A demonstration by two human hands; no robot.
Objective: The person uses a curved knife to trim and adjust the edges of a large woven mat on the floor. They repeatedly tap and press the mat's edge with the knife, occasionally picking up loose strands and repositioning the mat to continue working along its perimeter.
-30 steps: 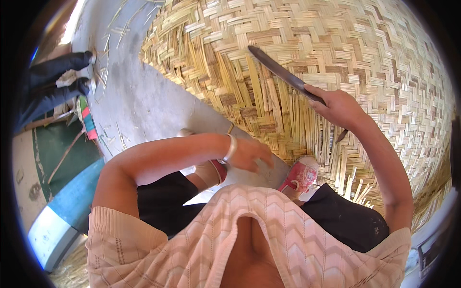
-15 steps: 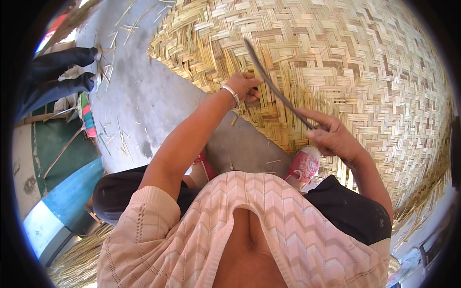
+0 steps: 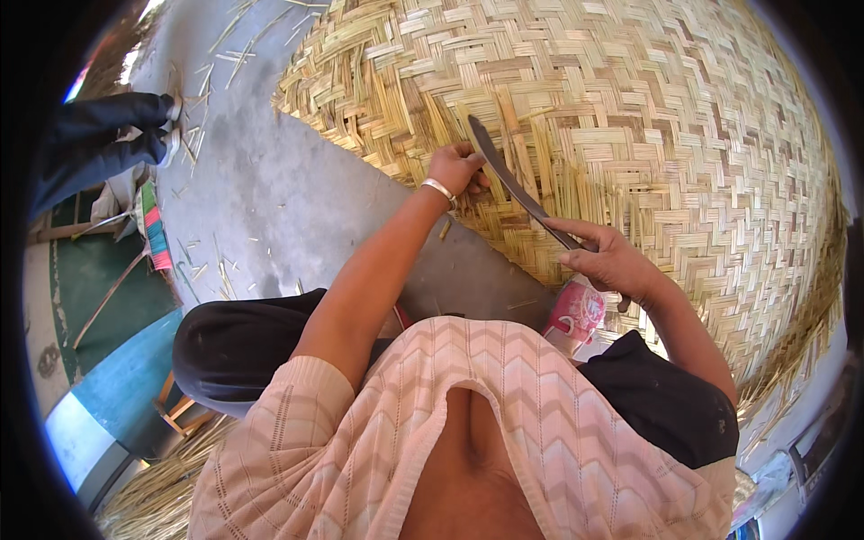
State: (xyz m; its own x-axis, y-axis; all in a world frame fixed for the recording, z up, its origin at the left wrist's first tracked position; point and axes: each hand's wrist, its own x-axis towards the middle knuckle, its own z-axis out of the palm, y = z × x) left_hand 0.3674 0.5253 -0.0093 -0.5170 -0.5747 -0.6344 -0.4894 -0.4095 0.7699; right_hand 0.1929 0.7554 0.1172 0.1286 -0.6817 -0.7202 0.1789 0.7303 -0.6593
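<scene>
A large mat (image 3: 648,108) of pale woven strips covers the floor ahead of me and to my right. In my right hand (image 3: 614,263) is a knife with a long, dark, slightly curved blade (image 3: 507,173). The blade slants up and left over the mat, its tip close to my left hand. My left hand (image 3: 459,169), with a pale bangle at the wrist, is closed at the mat's near-left edge. Its fingers are curled down, and what they pinch is hidden. Loose upright strips (image 3: 515,135) stand out of the weave just beyond the blade.
Another person's dark-trousered legs (image 3: 108,135) are at the far left. Cut strip pieces (image 3: 202,117) litter the grey floor (image 3: 270,198). A bundle of straw (image 3: 162,477) lies at lower left. My pink shoe (image 3: 579,310) is beside the mat's edge.
The knife's tip has come nearer to me, and more of the blade's flat side shows. My right hand has shifted slightly; my left hand has turned, its fingers curling down more.
</scene>
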